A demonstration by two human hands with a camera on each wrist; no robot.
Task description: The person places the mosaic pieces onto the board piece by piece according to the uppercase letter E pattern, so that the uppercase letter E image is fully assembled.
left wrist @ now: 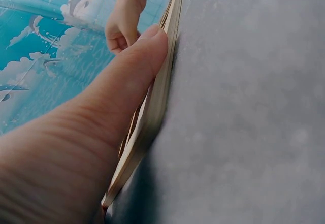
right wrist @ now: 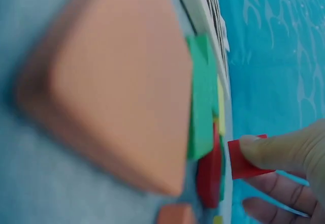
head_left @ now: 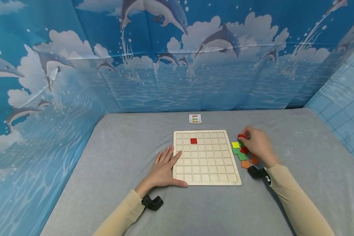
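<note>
A square wooden grid board [head_left: 206, 161] lies on the grey table, with a red tile [head_left: 193, 141] in a cell of its second row. My left hand [head_left: 163, 168] rests with spread fingers over the board's left edge, its thumb along the near left corner. To the right of the board, my right hand [head_left: 259, 144] pinches another red tile [right wrist: 237, 167] between thumb and fingers. Under and beside that hand lie loose tiles: a yellow tile [head_left: 235, 145], green tiles [head_left: 242, 156], a red tile [head_left: 244, 150] and orange tiles [head_left: 245, 164].
Behind the board lies a small card [head_left: 195, 119] printed with a coloured grid pattern. A blue curtain [head_left: 171, 88] with dolphins hangs along the back and left of the grey table [head_left: 135, 137]. Black straps with cameras sit on both wrists.
</note>
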